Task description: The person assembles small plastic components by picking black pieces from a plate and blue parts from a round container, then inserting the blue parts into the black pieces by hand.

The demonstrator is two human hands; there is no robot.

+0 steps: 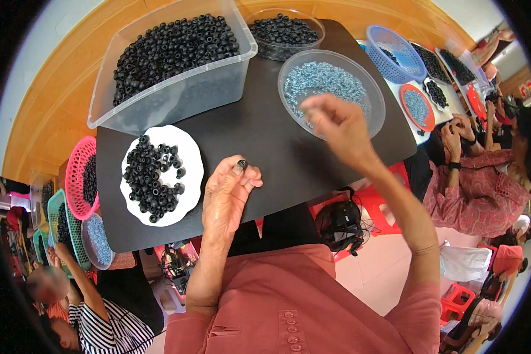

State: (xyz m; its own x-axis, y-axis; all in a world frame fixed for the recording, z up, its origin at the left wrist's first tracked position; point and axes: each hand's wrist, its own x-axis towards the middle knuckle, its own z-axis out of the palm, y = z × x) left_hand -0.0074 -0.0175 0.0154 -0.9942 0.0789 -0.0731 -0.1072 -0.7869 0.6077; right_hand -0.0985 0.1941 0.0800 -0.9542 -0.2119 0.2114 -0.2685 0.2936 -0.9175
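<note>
A crowded room, with wood-toned panelling (59, 76) behind and other people (478, 194) to either side. Across the middle, a dark table (312, 165). At its far left corner, a large clear bin (200, 88), heaped with black beads (177, 53), perhaps set back there because of its bulk. Near the right edge, a shallow clear bowl (376, 109) with small blue beads (324, 81), low-sided and likely handy for fingertips. By the far edge, just beside the bin, a round clear tub (283, 54) of more black beads. Toward the near left corner, a white scalloped plate (192, 153), with black beads spread loosely, probably for easy picking.

Over the blue beads, the right hand (342, 121), with fingers curled toward the thumb; too blurred to tell whether pinching anything. Above the near edge, the left hand (224, 194), in a fingertip grip, pinching a single black bead (242, 163), hole upward, seemingly to leave the opening exposed.
</note>
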